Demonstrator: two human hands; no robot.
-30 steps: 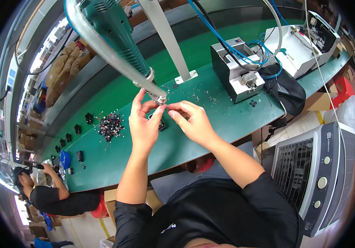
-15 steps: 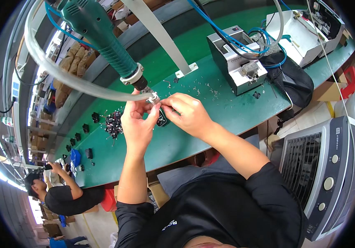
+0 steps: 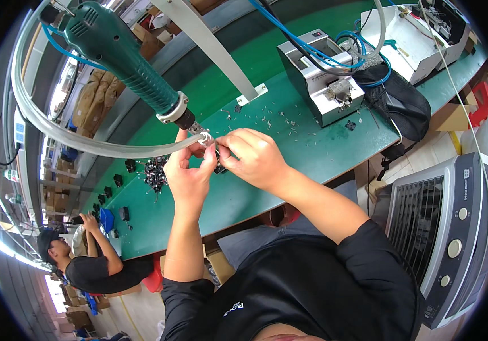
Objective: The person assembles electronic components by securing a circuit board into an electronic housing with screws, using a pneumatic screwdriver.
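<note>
A green electric screwdriver [image 3: 133,71] slants down from the upper left, and its clear hose [image 3: 113,149] runs to the metal nozzle [image 3: 203,134]. My left hand [image 3: 188,173] is closed about that nozzle, thumb in front and index finger behind. Right beside the tip, my right hand [image 3: 257,156] pinches with thumb and index finger; what lies between them is too small to make out. Below the fingertips a small black part [image 3: 219,165] shows, mostly covered by the hands.
On the green bench [image 3: 244,196] lie a pile of small black parts [image 3: 156,173] and scattered screws [image 3: 272,122]. A grey and black feeder box [image 3: 326,85] stands at the right, near a black bag [image 3: 397,96]. An air cooler [image 3: 426,238] is at lower right. Another person [image 3: 93,267] sits at left.
The screwdriver and its hose have shifted a little left and down in the picture. Both hands stay at the nozzle, the right fingers slightly closer to it.
</note>
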